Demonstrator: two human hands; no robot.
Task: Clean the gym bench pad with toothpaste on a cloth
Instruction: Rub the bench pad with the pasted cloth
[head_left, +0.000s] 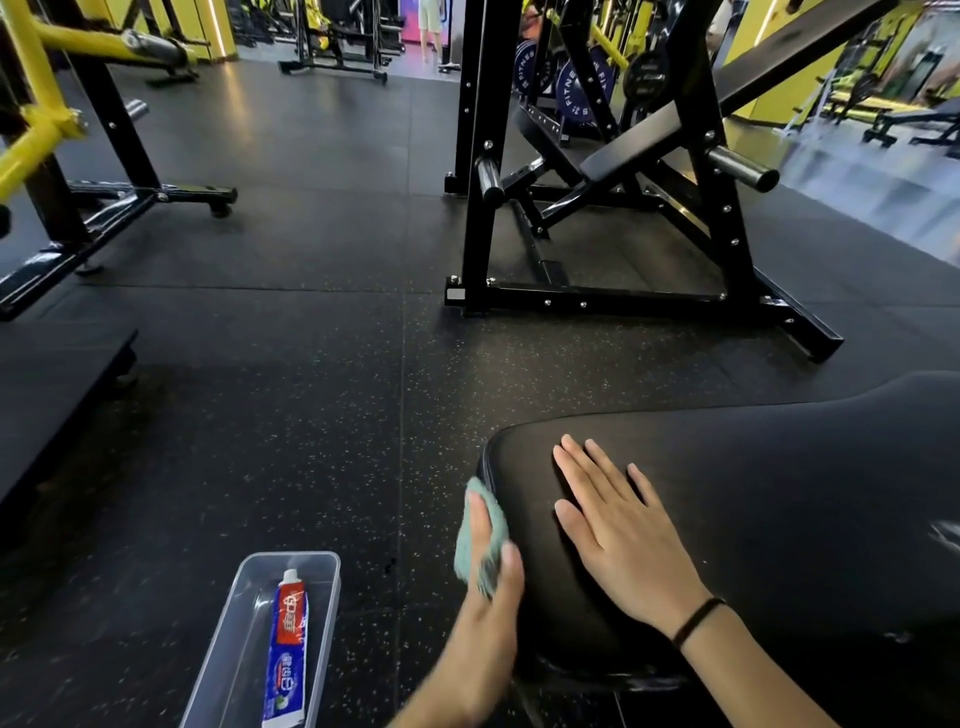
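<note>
The black gym bench pad (779, 493) fills the lower right of the head view. My left hand (488, 597) holds a pale green cloth (480, 540) against the pad's rounded left end, thumb over the top edge and fingers behind the cloth. My right hand (618, 530) lies flat on the pad's top, fingers straight and spread, a black band on the wrist. A red, white and blue toothpaste tube (287, 654) lies in a clear plastic tray (228, 639) on the floor, left of my left hand.
The speckled black rubber floor (291, 415) stretches ahead. A black weight rack with an incline bench (623, 208) stands ahead on the right. Yellow and black machine frames (62, 171) stand at the left, with a dark pad (47, 384) beside them.
</note>
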